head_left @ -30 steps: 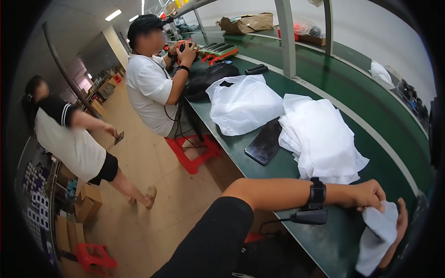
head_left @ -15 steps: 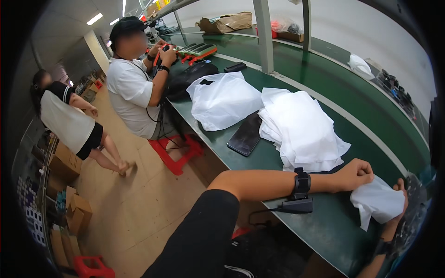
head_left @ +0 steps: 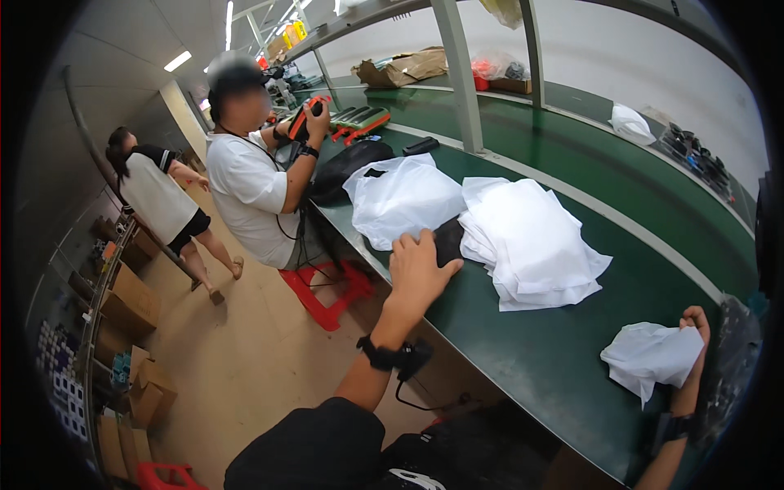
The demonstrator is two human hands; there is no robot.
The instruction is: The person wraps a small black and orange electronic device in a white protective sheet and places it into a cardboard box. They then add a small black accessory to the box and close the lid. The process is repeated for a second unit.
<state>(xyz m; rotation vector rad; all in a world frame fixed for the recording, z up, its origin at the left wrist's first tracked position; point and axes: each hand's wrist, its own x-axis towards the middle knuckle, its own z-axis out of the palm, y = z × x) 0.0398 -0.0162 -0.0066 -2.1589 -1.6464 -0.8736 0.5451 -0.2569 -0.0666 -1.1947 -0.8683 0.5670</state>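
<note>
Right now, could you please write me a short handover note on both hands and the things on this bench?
Left hand: palm down on the flat black item, which lies between the white bag and the stack of white bags; not lifted.
Right hand: grips a crumpled white bag at the near end of the green bench.
Done: one bag is off the stack and in hand.
Left: the black item is on the bench, not in any bag; the stack is untouched.
A co-worker in a white shirt sits further along the bench.
</note>
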